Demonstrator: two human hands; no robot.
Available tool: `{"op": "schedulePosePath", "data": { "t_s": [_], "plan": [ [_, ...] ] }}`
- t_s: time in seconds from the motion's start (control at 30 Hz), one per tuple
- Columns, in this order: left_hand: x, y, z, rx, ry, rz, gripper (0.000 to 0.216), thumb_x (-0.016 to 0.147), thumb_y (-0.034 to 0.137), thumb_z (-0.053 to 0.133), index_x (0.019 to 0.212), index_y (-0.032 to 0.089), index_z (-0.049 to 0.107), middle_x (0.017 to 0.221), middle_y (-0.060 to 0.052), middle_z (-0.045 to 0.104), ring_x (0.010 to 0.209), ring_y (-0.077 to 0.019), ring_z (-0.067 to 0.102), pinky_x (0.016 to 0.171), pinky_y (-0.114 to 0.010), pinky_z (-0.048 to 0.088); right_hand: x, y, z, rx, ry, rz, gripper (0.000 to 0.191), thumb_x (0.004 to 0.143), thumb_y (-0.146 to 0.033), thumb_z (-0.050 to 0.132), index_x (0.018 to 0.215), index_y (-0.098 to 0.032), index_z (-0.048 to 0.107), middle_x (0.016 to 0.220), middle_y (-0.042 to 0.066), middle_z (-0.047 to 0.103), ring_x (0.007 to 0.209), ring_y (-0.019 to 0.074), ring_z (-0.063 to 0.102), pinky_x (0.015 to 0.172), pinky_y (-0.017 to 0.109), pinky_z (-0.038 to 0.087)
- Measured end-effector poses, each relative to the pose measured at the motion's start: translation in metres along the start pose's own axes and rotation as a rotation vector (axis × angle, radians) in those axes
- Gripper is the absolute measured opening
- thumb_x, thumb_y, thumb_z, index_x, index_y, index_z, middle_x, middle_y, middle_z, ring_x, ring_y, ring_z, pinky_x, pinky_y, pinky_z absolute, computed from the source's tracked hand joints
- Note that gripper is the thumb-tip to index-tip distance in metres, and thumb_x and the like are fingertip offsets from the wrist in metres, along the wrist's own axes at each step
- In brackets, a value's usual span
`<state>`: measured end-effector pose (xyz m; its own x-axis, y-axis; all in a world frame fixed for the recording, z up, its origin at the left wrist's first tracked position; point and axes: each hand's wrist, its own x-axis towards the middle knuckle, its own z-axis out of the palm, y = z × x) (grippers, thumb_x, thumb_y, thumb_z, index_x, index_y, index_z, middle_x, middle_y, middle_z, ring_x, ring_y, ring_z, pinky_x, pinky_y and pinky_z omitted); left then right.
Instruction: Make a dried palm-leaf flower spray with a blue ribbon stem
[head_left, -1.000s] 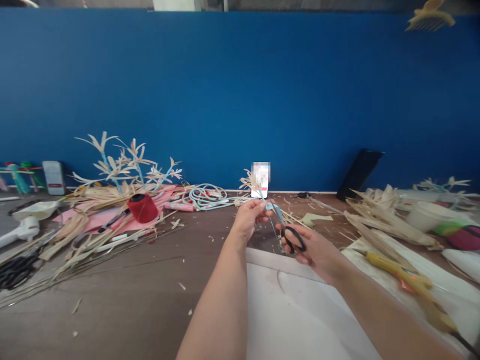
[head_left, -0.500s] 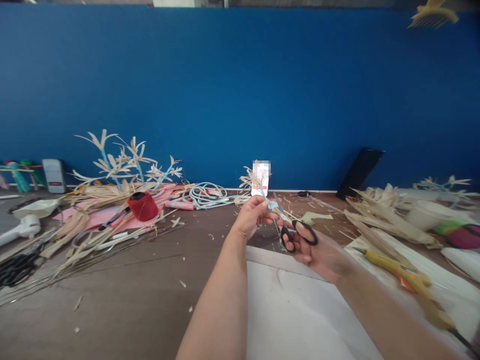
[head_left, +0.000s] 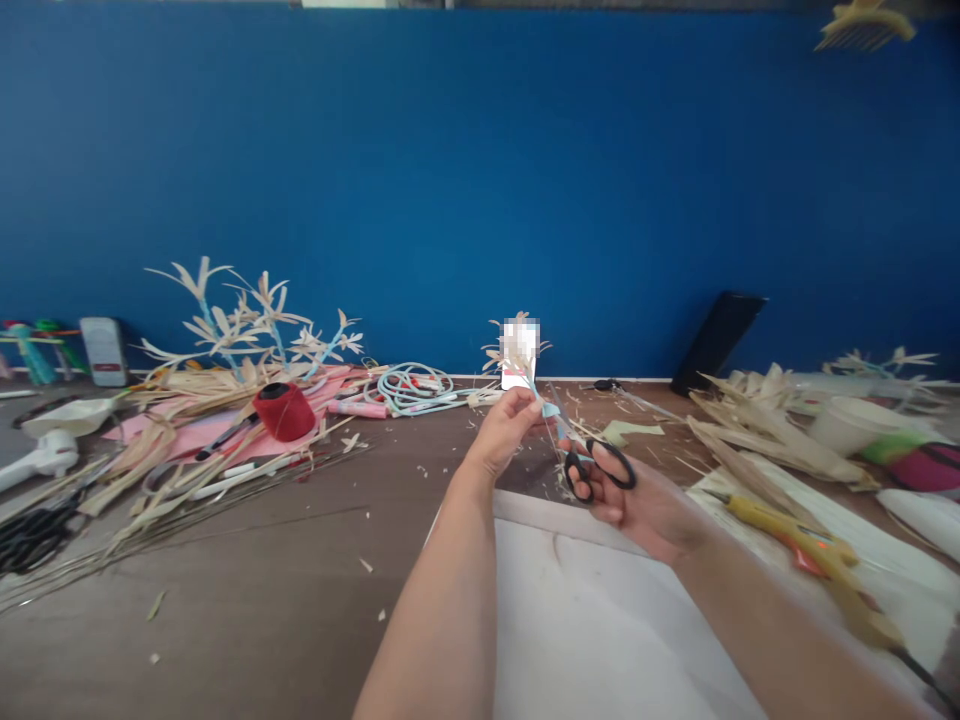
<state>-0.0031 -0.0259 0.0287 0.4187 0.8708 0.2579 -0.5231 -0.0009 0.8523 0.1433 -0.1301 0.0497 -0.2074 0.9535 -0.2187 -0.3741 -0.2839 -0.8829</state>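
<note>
Left hand (head_left: 504, 432) pinches a thin straw sprig (head_left: 525, 372) wrapped in pale blue tape, just above the white board (head_left: 570, 620). Right hand (head_left: 637, 500), fingers curled through black loop handles, grips the scissors (head_left: 581, 455), blades parted around the sprig's stem. Beyond the board's left edge sits a round red thread spool (head_left: 285, 410) among dry, flat straw strips.

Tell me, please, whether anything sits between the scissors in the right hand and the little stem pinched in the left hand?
Nothing visible does. The scissors in the right hand already have their blades at the blue-wrapped stem that the left hand pinches, above the brown table.
</note>
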Motion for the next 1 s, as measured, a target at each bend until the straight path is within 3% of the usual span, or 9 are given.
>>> {"op": "schedulePosePath", "data": {
  "t_s": [0.13,0.43,0.77,1.0],
  "plan": [
    [0.0021,-0.0030,-0.0002,0.047,0.006,0.050,0.029,0.066,0.039,0.066,0.075,0.018,0.048,0.077,0.002,0.057,0.073,-0.0109,0.058,0.076,-0.029,0.048,-0.0002,0.0010,0.0004,-0.085,0.040,-0.040,0.029,0.076,-0.036,0.059,0.102,-0.022,0.060,0.078,0.003,0.058,0.065,0.0101,0.052,0.037,0.014,0.033],
    [-0.0021,0.0011,-0.0018,0.103,-0.015,0.018,0.028,0.069,0.040,0.062,0.077,0.017,0.048,0.100,-0.004,0.061,0.062,-0.0074,0.056,0.053,-0.018,0.044,0.0014,0.0062,0.0022,-0.092,0.040,-0.053,0.031,0.077,-0.036,0.058,0.104,-0.021,0.060,0.080,0.003,0.057,0.066,0.0096,0.051,0.038,0.013,0.032],
    [-0.0042,0.0031,0.0031,0.045,-0.051,-0.046,0.033,0.067,0.044,0.064,0.077,0.018,0.046,0.086,-0.003,0.064,0.066,-0.0114,0.060,0.065,-0.025,0.048,0.0048,0.0070,0.0040,0.029,-0.023,0.011,0.027,0.080,-0.036,0.054,0.102,-0.022,0.061,0.079,0.003,0.056,0.066,0.0083,0.050,0.039,0.012,0.031],
    [-0.0002,-0.0033,-0.0019,0.040,-0.051,0.028,0.026,0.069,0.037,0.065,0.078,0.018,0.050,0.074,0.002,0.056,0.069,-0.0094,0.057,0.071,-0.025,0.048,0.0054,0.0074,0.0029,0.037,-0.016,0.017,0.028,0.079,-0.037,0.056,0.102,-0.022,0.062,0.079,0.003,0.055,0.066,0.0077,0.050,0.038,0.012,0.032]
  ]
}}
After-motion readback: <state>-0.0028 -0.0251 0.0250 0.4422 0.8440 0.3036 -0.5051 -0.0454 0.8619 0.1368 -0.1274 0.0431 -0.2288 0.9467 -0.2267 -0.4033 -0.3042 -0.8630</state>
